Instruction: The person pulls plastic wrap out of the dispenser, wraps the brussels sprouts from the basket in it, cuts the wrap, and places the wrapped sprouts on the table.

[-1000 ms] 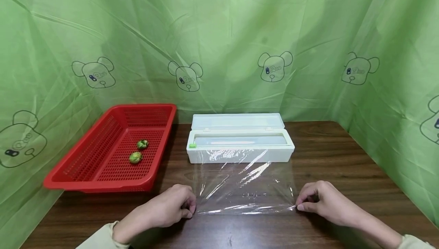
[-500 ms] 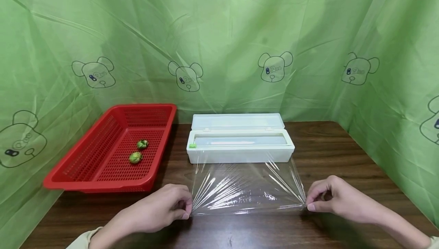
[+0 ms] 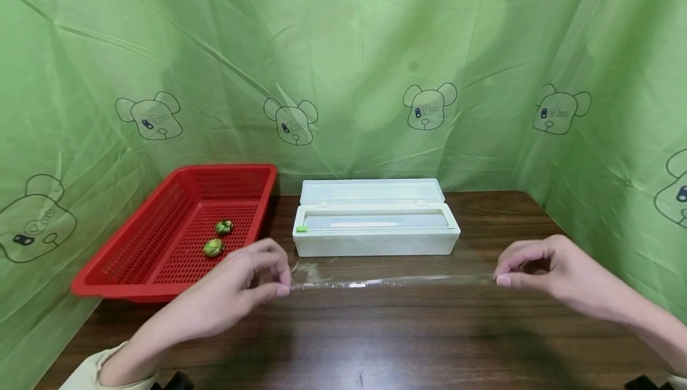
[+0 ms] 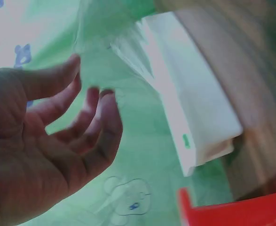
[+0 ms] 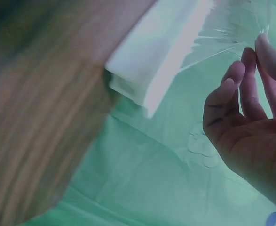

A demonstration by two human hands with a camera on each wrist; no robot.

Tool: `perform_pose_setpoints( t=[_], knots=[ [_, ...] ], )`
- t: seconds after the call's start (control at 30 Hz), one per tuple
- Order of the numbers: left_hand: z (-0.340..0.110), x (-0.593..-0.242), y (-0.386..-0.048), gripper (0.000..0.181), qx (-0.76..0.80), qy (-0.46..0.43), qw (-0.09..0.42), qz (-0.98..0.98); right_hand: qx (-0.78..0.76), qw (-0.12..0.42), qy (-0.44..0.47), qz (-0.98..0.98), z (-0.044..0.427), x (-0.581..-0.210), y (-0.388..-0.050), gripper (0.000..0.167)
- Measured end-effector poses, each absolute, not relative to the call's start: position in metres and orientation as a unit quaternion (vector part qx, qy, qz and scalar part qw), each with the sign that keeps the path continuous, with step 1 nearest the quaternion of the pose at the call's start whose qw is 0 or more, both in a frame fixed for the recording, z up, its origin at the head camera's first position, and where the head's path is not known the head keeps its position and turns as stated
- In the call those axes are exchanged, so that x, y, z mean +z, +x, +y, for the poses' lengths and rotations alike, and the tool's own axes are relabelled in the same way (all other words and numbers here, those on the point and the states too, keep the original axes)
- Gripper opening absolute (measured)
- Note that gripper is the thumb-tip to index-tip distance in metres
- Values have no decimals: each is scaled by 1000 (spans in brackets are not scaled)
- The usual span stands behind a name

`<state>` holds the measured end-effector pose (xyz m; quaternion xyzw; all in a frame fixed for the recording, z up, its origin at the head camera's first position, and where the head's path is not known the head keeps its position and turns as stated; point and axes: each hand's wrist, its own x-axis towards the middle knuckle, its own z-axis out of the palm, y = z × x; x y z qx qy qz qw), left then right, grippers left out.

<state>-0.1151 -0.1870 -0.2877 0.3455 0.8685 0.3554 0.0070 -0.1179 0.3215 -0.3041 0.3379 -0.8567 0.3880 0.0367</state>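
A sheet of clear plastic wrap (image 3: 370, 282) stretches between my hands in front of a white wrap dispenser box (image 3: 378, 244). Its left corner is pinched between thumb and forefinger of my left hand (image 3: 244, 282); my right hand (image 3: 558, 274) pinches the right corner. Both hands are raised above the table. In the wrist views, creased film (image 5: 217, 44) runs from the dispenser to the fingertips. The dispenser's lid (image 3: 373, 191) stands tipped back, and the wrap roll (image 3: 376, 221) shows inside. A small green slider (image 3: 302, 229) sits at the left of the front rim.
To the left stands a red perforated basket (image 3: 155, 290) with two small green sprouts (image 3: 213, 247) in it, close to my left hand. A green curtain (image 3: 354, 68) closes off the back and sides of the dark wooden table (image 3: 370, 342).
Both hands have moved apart, then risen and shifted away from the table's front edge, holding the film's edge. The film went from lying slack to taut and lifted. Basket and dispenser stayed put.
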Motion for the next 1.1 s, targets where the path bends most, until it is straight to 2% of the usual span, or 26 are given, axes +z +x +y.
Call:
perform_pose_setpoints(
  t=[0.23,0.33,0.57,0.93,1.1],
  knots=[
    [-178,-258,-130,19,378,299,-98,871,376,124,257,-881,317,-273,-124,27],
    [-174,-250,-138,17,395,275,-119,868,373,153,213,-890,312,-262,-127,22],
    [-166,-238,-150,7,448,240,-140,850,384,193,158,-889,305,-246,-133,9],
    [-164,-222,-152,2,463,241,-165,837,414,221,138,-872,303,-230,-137,11],
    [-164,-217,-146,9,463,243,-175,834,412,210,118,-879,302,-225,-133,13]
  ],
)
